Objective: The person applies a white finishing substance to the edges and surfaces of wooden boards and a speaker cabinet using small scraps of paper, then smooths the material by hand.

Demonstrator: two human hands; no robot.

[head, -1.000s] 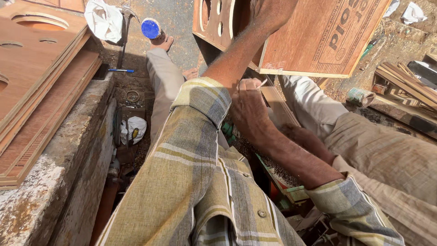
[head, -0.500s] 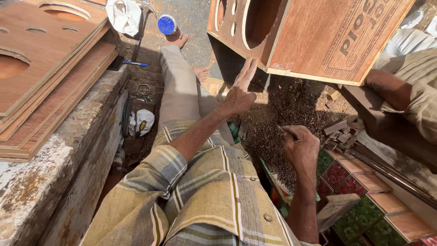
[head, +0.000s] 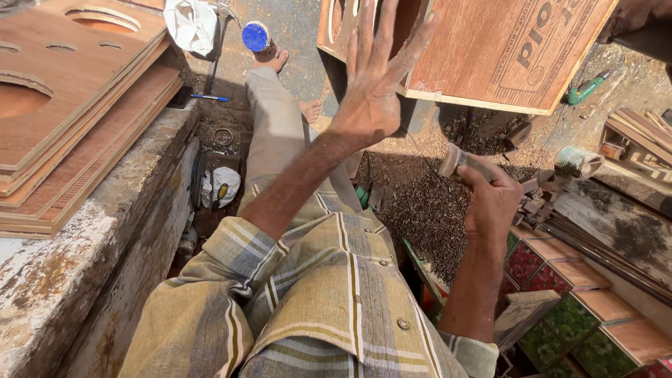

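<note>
My left hand [head: 376,84] is raised with its fingers spread and holds nothing. It hovers in front of the lower edge of a large plywood box [head: 504,49] with round cut-outs. Lower and to the right, my right hand [head: 492,199] is closed around a small pale-handled tool [head: 453,161], just above a heap of wood shavings [head: 420,210] on the ground. My legs in grey trousers [head: 276,126] stretch out towards the box.
A stack of plywood panels [head: 63,105] with round holes lies on a rough concrete ledge [head: 77,280] at left. A blue lid [head: 255,35], white cloth [head: 192,24], green screwdriver [head: 588,87], tape roll [head: 577,161] and patterned boxes [head: 574,308] lie around.
My left hand has lifted from near the box's lower edge and spread its fingers. My right hand has moved slightly up and right with the tool in it.
</note>
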